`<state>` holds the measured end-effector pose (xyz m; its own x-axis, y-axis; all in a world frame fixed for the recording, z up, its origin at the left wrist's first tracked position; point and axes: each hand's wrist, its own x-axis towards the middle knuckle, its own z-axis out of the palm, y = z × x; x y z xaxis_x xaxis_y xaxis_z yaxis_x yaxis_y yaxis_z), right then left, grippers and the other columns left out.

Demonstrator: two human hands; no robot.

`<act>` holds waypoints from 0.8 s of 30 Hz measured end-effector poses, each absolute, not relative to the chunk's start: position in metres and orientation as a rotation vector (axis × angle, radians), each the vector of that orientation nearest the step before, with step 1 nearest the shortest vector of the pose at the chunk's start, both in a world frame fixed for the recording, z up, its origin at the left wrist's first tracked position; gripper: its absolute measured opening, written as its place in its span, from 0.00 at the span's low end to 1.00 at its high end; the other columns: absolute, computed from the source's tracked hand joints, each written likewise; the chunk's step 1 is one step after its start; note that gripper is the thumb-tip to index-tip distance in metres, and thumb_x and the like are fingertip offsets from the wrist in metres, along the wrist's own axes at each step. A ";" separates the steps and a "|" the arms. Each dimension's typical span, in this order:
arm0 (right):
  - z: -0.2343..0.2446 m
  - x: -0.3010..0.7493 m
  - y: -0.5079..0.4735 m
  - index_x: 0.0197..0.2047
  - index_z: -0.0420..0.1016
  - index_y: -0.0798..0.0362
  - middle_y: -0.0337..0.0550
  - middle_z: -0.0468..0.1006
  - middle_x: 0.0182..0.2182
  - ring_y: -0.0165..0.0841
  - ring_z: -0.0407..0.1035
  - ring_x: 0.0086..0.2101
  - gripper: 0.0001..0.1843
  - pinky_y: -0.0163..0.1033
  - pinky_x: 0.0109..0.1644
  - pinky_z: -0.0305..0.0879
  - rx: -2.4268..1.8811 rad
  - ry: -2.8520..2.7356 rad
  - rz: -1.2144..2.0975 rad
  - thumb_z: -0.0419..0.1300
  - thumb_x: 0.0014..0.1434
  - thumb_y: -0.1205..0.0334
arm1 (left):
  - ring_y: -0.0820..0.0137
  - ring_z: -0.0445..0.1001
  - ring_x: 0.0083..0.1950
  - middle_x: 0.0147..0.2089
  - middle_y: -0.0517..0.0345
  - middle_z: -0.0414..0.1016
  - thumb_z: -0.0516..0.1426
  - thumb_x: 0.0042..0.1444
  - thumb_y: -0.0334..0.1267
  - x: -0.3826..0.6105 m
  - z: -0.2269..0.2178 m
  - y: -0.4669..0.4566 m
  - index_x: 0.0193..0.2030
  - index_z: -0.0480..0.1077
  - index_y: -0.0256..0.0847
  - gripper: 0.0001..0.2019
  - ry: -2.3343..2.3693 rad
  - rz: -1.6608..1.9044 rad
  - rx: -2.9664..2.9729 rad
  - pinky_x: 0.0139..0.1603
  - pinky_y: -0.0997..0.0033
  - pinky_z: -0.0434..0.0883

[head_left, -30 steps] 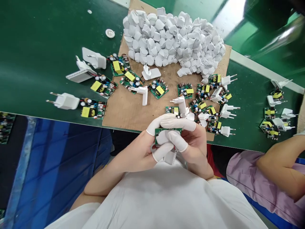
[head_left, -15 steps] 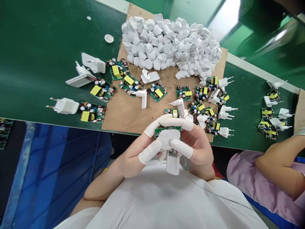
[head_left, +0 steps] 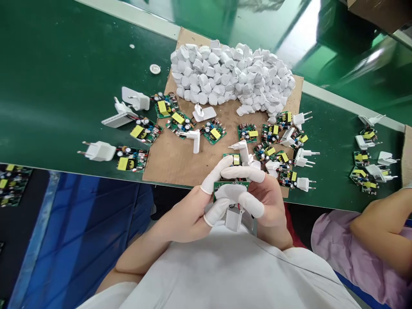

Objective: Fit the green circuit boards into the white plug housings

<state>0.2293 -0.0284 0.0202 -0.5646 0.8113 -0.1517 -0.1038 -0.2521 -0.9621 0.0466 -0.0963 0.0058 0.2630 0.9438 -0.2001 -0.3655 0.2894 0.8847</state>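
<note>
My left hand [head_left: 188, 216] and my right hand [head_left: 269, 198], both with white finger cots, grip a green circuit board [head_left: 236, 183] close to my chest. A flattened white putty-like lump [head_left: 230, 191] covers much of the board's face towards me, and both thumbs press on it. My fingers wrap over the board's far edge, hiding its other side. Below the board hangs a white plastic housing [head_left: 233, 219], with a bit of red wire showing beside it. Just beyond my fingers lie another circuit board [head_left: 236, 159] and a white plug piece [head_left: 243, 151].
A big pile of white putty-like lumps [head_left: 231, 77] covers the back of a brown cardboard sheet [head_left: 180, 165] on the green bench [head_left: 48, 86]. Circuit boards with plug housings [head_left: 99, 151] lie left and right. A person's arm [head_left: 383, 227] rests at the far right.
My view has shifted, so the bench things appear lower. My left fingers have moved along the board's far edge. The hanging housing has tilted, and both thumbs stay on the lump.
</note>
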 end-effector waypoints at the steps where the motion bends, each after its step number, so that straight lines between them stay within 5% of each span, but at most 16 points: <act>1: 0.020 0.228 -0.027 0.57 0.88 0.45 0.44 0.91 0.45 0.43 0.87 0.41 0.20 0.45 0.42 0.87 -0.908 -1.360 1.874 0.70 0.69 0.43 | 0.63 0.83 0.51 0.60 0.47 0.83 0.61 0.75 0.46 0.047 0.005 -0.097 0.87 0.53 0.54 0.38 0.887 1.026 0.870 0.55 0.63 0.81; 13: 0.025 0.218 -0.023 0.43 0.92 0.45 0.46 0.91 0.38 0.48 0.88 0.43 0.17 0.46 0.39 0.89 -1.015 -1.242 1.780 0.76 0.63 0.40 | 0.71 0.72 0.28 0.48 0.49 0.88 0.58 0.76 0.55 0.057 0.010 -0.082 0.73 0.76 0.45 0.26 0.997 1.155 0.819 0.27 0.71 0.72; 17: 0.023 0.215 -0.023 0.40 0.92 0.45 0.45 0.90 0.37 0.46 0.87 0.39 0.19 0.46 0.37 0.88 -1.066 -1.247 1.750 0.76 0.62 0.39 | 0.67 0.78 0.34 0.51 0.50 0.87 0.61 0.73 0.55 0.060 0.009 -0.080 0.71 0.77 0.47 0.25 0.982 1.167 0.762 0.29 0.72 0.74; 24: 0.018 0.219 -0.024 0.48 0.91 0.46 0.48 0.91 0.47 0.47 0.87 0.47 0.21 0.52 0.53 0.87 -0.927 -1.298 1.739 0.67 0.72 0.38 | 0.67 0.78 0.36 0.45 0.54 0.85 0.59 0.76 0.52 0.063 0.007 -0.077 0.64 0.77 0.46 0.18 0.971 1.204 0.833 0.37 0.71 0.78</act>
<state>0.2188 -0.0239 0.0184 -0.4458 0.8887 -0.1073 -0.1497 -0.1922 -0.9699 0.0631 -0.0768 0.0066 0.0814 0.9841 -0.1580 -0.3625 0.1769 0.9150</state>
